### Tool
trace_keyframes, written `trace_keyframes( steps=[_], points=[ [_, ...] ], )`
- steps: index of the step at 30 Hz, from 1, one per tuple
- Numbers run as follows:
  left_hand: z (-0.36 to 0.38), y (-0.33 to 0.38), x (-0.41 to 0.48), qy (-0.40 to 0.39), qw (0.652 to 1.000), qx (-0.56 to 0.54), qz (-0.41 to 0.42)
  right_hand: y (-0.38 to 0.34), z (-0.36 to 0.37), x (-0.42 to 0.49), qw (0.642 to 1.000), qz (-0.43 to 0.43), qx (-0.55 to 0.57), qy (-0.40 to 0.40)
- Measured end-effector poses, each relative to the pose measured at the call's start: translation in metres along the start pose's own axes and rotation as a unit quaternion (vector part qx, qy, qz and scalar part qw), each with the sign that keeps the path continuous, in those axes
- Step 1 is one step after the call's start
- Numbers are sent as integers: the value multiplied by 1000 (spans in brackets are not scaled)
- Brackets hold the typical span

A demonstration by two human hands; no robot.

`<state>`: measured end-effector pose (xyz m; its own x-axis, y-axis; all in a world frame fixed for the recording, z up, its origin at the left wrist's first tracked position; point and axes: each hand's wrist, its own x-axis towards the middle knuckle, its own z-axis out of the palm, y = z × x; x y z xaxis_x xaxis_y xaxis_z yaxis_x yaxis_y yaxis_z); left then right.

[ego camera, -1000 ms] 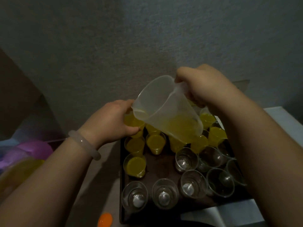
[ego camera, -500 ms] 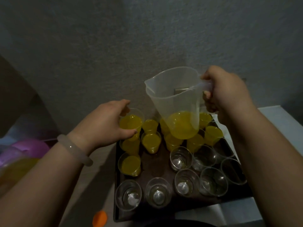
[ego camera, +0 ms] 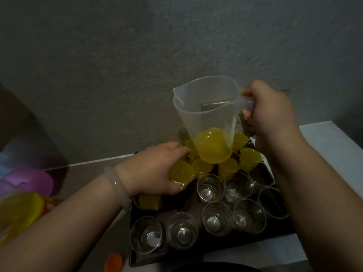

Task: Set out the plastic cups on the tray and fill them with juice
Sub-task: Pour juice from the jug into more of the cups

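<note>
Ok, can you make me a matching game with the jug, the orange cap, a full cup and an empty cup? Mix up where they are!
Things
1. plastic jug
2. orange cap
3. filled cup
4. clear cup at the near left corner of the tray

Where or how
A. empty, standing on the tray
B. gripped by the left hand
C. held up by its handle in the right hand, juice in the bottom
D. lying off the tray, beside its near left corner

Pairs: 1-C, 2-D, 3-B, 4-A
</note>
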<state>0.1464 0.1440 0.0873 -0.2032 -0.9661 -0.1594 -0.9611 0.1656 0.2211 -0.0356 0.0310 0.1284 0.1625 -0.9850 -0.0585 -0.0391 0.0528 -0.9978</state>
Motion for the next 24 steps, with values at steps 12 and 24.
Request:
trace_keyframes(
  steps=[12, 24],
  points=[
    [-5, 1, 5, -16, 999, 9, 36, 2, -2, 4, 999, -16, -33, 4],
    [35, -8, 9, -52, 992, 94, 62, 7, 3, 2, 999, -6, -33, 6]
  ],
)
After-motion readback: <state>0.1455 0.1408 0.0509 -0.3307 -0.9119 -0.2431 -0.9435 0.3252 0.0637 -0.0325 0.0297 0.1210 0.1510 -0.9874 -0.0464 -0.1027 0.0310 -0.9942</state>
